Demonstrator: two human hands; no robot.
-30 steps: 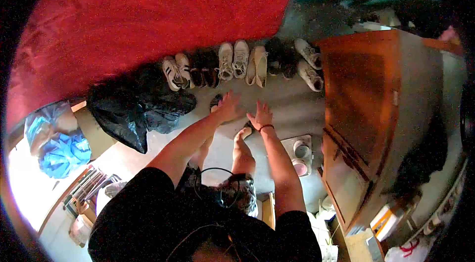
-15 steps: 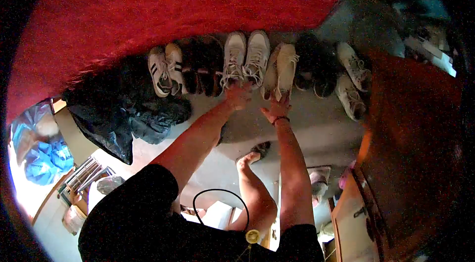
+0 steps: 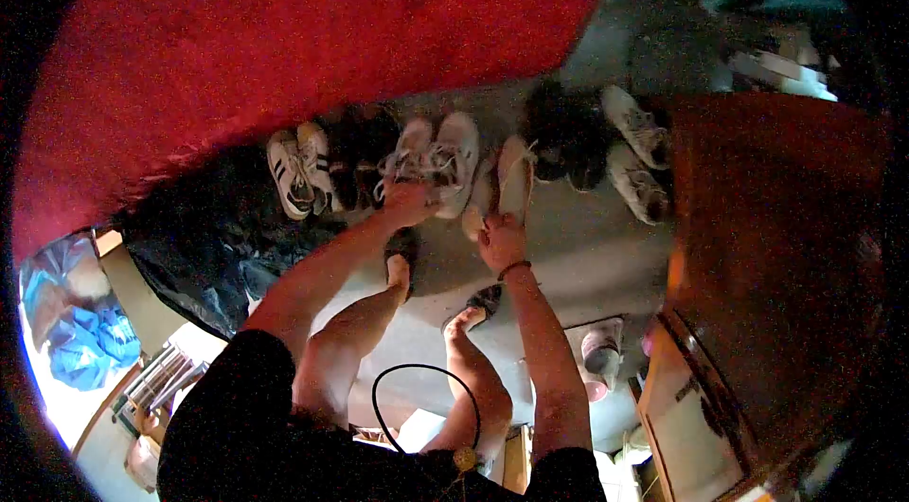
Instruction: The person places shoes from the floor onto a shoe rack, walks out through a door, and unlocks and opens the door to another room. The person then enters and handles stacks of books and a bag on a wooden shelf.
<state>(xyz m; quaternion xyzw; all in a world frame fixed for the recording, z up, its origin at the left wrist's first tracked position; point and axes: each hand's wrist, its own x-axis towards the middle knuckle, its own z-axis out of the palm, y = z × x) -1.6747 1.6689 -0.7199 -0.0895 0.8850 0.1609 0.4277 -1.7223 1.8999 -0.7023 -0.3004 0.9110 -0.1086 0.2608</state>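
Note:
Two off-white lace-up sneakers (image 3: 457, 159) stand with their toes pointing away from me. My left hand (image 3: 413, 206) is closed at their heel end, its fingertips partly hidden against the shoes. Just to the right is a pair of pale cream shoes (image 3: 512, 182), narrower and side by side. My right hand (image 3: 502, 244), with a dark band at the wrist, grips these by the heels. Left of the sneakers are dark shoes (image 3: 355, 161) and white shoes with black stripes (image 3: 298, 172).
Black shoes (image 3: 565, 137) and another pair of white sneakers (image 3: 636, 182) continue the row to the right. Red cloth (image 3: 331, 19) hangs beyond it. Black plastic (image 3: 204, 256) lies at left, a brown panel (image 3: 776, 246) stands at right. My slippered feet are on the grey floor (image 3: 426, 313).
The view has shifted. My right hand has closed on the cream shoes, which have come slightly towards me. The off-white sneakers have also shifted nearer, the left one now tilted. My left foot has come into view.

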